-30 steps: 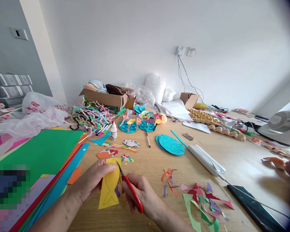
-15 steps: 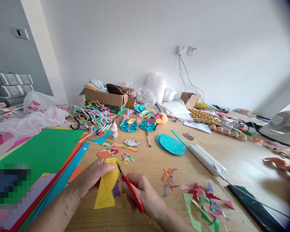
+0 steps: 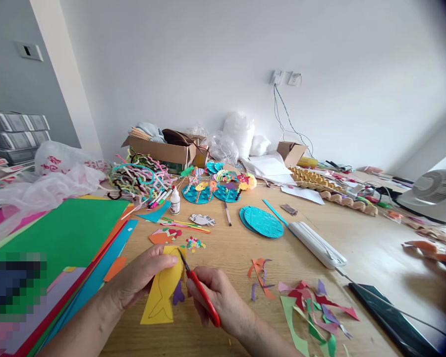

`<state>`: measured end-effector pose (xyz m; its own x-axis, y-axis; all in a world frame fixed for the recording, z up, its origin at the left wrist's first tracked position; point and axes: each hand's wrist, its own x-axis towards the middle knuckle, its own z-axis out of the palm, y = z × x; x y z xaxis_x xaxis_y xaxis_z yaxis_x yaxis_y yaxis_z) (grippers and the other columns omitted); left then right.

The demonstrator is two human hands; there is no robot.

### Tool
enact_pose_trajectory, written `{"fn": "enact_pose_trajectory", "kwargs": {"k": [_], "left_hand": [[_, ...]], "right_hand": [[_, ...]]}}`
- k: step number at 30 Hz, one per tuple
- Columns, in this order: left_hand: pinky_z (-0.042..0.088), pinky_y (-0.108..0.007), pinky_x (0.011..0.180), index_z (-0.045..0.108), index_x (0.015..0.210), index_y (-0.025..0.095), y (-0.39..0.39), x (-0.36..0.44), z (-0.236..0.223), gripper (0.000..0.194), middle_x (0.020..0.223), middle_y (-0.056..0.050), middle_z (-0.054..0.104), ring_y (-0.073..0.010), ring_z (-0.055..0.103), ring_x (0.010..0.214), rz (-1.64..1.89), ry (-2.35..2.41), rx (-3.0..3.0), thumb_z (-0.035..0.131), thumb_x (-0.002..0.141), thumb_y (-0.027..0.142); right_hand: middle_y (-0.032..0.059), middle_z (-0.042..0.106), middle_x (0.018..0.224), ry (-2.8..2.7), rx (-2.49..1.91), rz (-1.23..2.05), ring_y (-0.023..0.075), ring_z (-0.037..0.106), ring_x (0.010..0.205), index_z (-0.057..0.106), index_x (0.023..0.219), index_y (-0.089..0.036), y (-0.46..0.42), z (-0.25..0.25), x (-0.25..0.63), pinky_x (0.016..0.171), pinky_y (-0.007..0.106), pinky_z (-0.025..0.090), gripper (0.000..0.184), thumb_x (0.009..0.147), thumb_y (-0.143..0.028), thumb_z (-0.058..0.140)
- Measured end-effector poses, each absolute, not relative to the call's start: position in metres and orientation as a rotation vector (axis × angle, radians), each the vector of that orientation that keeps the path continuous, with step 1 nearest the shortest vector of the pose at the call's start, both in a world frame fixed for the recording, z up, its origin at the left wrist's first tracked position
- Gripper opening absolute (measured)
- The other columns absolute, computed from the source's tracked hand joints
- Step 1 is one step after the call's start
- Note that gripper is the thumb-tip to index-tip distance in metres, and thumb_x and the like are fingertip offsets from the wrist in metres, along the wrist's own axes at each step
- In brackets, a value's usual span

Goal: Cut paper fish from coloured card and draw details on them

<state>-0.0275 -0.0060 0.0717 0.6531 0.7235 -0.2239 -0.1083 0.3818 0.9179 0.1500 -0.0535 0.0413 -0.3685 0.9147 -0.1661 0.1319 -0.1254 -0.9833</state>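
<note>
Pinched between the thumb and fingers of my left hand (image 3: 143, 272) is a piece of yellow paper (image 3: 162, 297) with a fish outline drawn on it. My right hand (image 3: 221, 300) grips red-handled scissors (image 3: 202, 295). Their dark blades meet the paper's upper right edge, beside the drawn head. A purple paper cutout (image 3: 178, 292) lies on the table, partly hidden behind the yellow paper. Beyond my hands are an orange paper fish with red scales (image 3: 165, 235), a small heap of coloured paper dots (image 3: 195, 244) and a white fish drawing (image 3: 202, 219).
Coloured paper sheets (image 3: 67, 228) lie stacked at the left. Paper scraps (image 3: 315, 312), a black phone-like slab (image 3: 390, 317) and a white power strip (image 3: 317, 244) occupy the right. Farther back stand a glue bottle (image 3: 175, 202), blue discs (image 3: 263, 221) and a pipe cleaner pile (image 3: 139, 176).
The lower end of the yellow paper has swung slightly to the left. Both hands stay nearly in place, with the scissors still at the paper's upper edge.
</note>
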Motion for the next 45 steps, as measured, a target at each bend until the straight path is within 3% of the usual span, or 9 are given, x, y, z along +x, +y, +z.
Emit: {"fn": "enact_pose_trajectory", "kwargs": {"k": [13,23,31,38,45], "left_hand": [[0.046,-0.025,0.051,0.066,0.068,0.018,-0.008,-0.025,0.073,0.02,0.059,-0.001,0.066,-0.0154,0.057,0.051,0.699,0.792,0.968,0.07,0.069,0.037],[0.046,-0.025,0.052,0.065,0.07,0.016,-0.005,-0.025,0.069,0.02,0.059,-0.002,0.065,-0.0151,0.056,0.051,0.6,0.679,1.077,0.06,0.077,0.034],[0.045,-0.024,0.051,0.062,0.066,0.018,-0.007,-0.025,0.071,0.02,0.058,-0.001,0.066,-0.015,0.057,0.05,0.602,0.668,1.07,0.06,0.077,0.034],[0.042,-0.023,0.051,0.065,0.075,0.017,-0.004,-0.028,0.072,0.018,0.061,-0.001,0.068,-0.014,0.056,0.051,0.568,0.666,1.046,0.063,0.074,0.035],[0.039,-0.025,0.054,0.065,0.065,0.016,-0.004,-0.034,0.08,0.024,0.059,-0.002,0.062,-0.0148,0.051,0.052,0.486,0.673,1.125,0.063,0.073,0.039]], "right_hand": [[-0.0076,0.045,0.04,-1.488,-1.209,1.567,0.0056,0.038,0.031,0.049,0.066,-0.018,-0.051,0.043,0.15,0.03,0.014,0.024,0.028,0.086,-0.038,0.048],[-0.0069,0.046,0.043,-1.509,-1.196,1.57,0.0056,0.04,0.032,0.048,0.066,-0.017,-0.053,0.047,0.15,0.032,0.014,0.025,0.028,0.086,-0.037,0.048],[-0.0079,0.044,0.04,-1.499,-1.197,1.56,0.0045,0.037,0.031,0.049,0.065,-0.017,-0.054,0.047,0.15,0.031,0.013,0.024,0.031,0.087,-0.039,0.048],[-0.0082,0.044,0.039,-1.514,-1.176,1.572,0.0043,0.036,0.03,0.047,0.065,-0.017,-0.053,0.046,0.151,0.03,0.013,0.022,0.028,0.087,-0.034,0.048],[-0.0085,0.042,0.038,-1.583,-1.175,1.569,0.0042,0.036,0.03,0.051,0.066,-0.016,-0.052,0.046,0.155,0.03,0.014,0.022,0.03,0.087,-0.037,0.049]]}}
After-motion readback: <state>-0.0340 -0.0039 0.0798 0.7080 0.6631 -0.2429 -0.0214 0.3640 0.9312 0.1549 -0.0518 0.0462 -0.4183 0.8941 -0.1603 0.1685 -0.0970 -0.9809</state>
